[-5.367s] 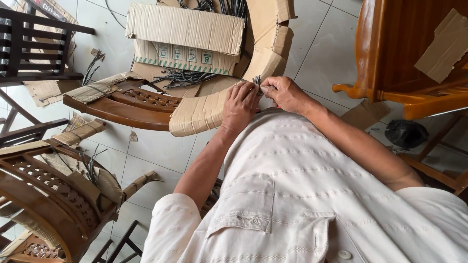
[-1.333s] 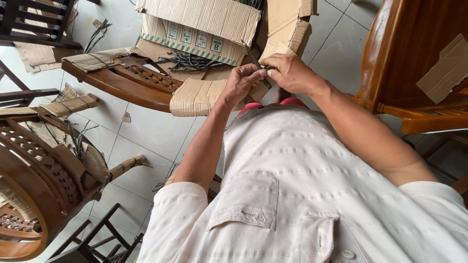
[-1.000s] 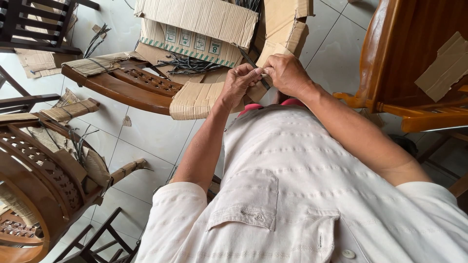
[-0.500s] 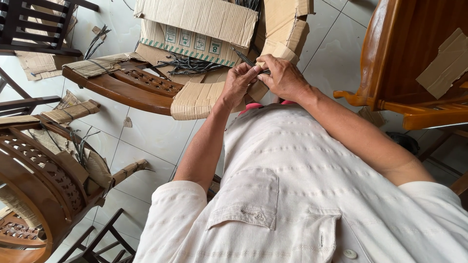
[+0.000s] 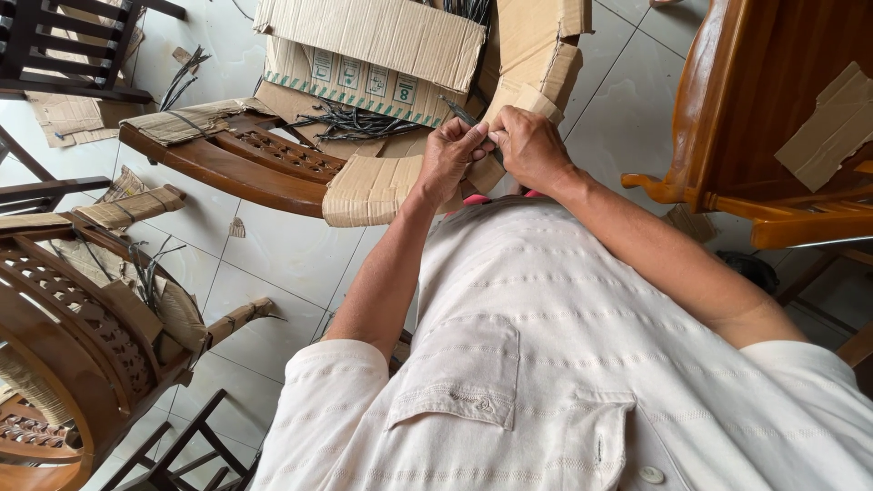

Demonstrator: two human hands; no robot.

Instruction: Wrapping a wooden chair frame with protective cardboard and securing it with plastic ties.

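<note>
- The thin dark grey strap [image 5: 459, 112], pinched between both hands, is plain and dull.
- Behind the strap, the brown corrugated cardboard box [image 5: 373, 36] carries a green-and-white striped edge and a row of small green-framed panels.
- Left of the box, the curved glossy reddish-brown wooden chair part [image 5: 227, 159] has a carved lattice pattern.
- Below the strap, the cream short-sleeved shirt [image 5: 582, 364] shows faint woven horizontal dashes.
- The pale grey-white glossy floor tiles [image 5: 273, 255] have darker grout lines.

A cardboard box [image 5: 373, 41] is lying open on the tiles [image 5: 291, 264], dark straps [image 5: 355, 118] spilling below it; wooden chairs [image 5: 73, 309] are standing around, some wrapped in cardboard.
</note>
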